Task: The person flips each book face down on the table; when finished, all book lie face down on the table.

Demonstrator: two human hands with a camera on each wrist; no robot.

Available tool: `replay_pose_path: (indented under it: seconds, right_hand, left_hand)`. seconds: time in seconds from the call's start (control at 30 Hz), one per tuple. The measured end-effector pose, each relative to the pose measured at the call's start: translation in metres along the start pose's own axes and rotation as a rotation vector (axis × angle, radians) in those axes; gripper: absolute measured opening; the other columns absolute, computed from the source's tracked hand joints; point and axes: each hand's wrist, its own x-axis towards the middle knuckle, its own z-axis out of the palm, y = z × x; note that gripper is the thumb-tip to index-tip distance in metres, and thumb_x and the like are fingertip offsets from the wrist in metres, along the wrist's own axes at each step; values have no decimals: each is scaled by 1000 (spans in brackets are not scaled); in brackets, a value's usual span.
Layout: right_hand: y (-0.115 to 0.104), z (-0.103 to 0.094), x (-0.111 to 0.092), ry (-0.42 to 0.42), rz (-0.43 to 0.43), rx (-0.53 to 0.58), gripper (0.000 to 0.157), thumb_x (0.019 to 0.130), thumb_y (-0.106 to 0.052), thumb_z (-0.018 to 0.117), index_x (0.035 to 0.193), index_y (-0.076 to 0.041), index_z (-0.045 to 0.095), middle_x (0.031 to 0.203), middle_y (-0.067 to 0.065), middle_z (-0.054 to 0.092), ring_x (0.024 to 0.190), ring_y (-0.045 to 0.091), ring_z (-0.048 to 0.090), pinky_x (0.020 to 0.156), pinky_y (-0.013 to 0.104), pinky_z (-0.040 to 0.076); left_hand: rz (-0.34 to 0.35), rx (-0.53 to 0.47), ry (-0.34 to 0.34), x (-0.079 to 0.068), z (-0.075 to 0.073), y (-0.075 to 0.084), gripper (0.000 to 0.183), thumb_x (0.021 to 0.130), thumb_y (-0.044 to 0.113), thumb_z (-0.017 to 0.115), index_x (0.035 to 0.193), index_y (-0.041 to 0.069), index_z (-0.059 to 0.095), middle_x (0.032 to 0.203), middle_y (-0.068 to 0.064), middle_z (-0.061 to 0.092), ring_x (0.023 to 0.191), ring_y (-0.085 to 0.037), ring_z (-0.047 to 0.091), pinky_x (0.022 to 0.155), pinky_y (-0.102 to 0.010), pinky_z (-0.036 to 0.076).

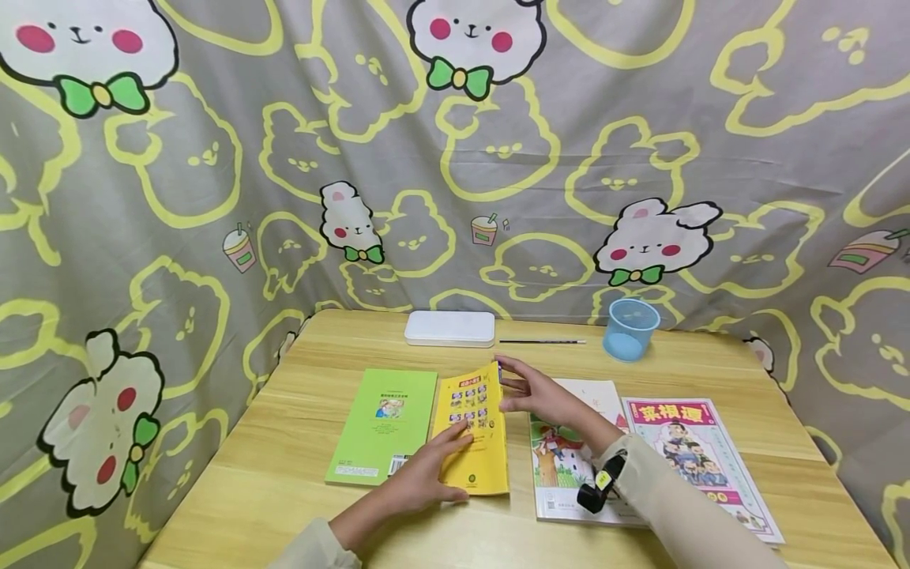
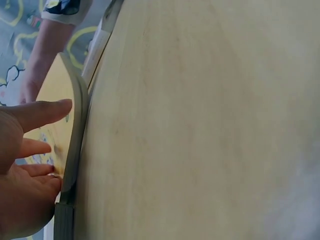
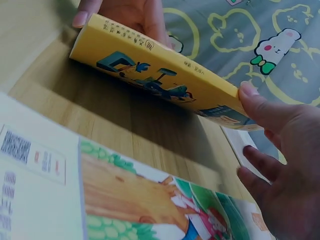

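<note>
Yellow paperback book (image 1: 486, 450) tilted between hands: left hand (image 1: 425, 472) loose on cover, right hand (image 1: 538, 397) touching far spine corner; can't tell if pinching.

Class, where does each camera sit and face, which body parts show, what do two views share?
On head, facing forward and down at tabletop; left hand, right hand, forearms.
On left wrist, facing yellow book and tabletop; left hand, right forearm.
On right wrist, facing yellow book's illustrated side; both hands.
Wrist views share the yellow book.
</note>
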Motion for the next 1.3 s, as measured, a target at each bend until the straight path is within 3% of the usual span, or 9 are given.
replay_pose_path:
  seconds: [0.27, 0.53, 0.87, 1.3]
  right_hand:
    - [1, -2, -4, 89, 18, -267, 94, 87, -35, 82, 163, -16, 31, 168, 7, 32, 156, 38, 21, 123, 63, 23]
    - [12, -6, -4, 106, 24, -378, 93, 85, -40, 83, 160, -11, 37, 166, 21, 29, 155, 44, 21, 121, 65, 24]
    - [26, -10, -7, 98, 54, -463, 90, 86, -45, 80, 160, -13, 39, 168, 15, 29, 158, 40, 10, 121, 68, 19]
    - [34, -8, -6, 75, 40, -590, 90, 87, -46, 80, 157, -6, 42, 166, 16, 33, 157, 43, 14, 122, 65, 24]
  left_hand:
    - [2, 62, -39, 1, -2, 2, 83, 79, 16, 88, 151, 3, 50, 171, -3, 22, 156, -31, 24, 124, -52, 25]
    - [16, 137, -64, 2, -4, 7, 78, 82, 18, 87, 149, 1, 52, 170, -5, 26, 156, -31, 26, 124, -50, 27]
    - [21, 179, -73, 6, -3, 7, 78, 82, 24, 87, 148, 2, 53, 169, 0, 30, 155, -28, 27, 124, -47, 29]
    - [31, 248, -100, 8, -6, 7, 77, 84, 32, 85, 148, 3, 54, 168, -2, 32, 155, -26, 28, 123, -46, 31]
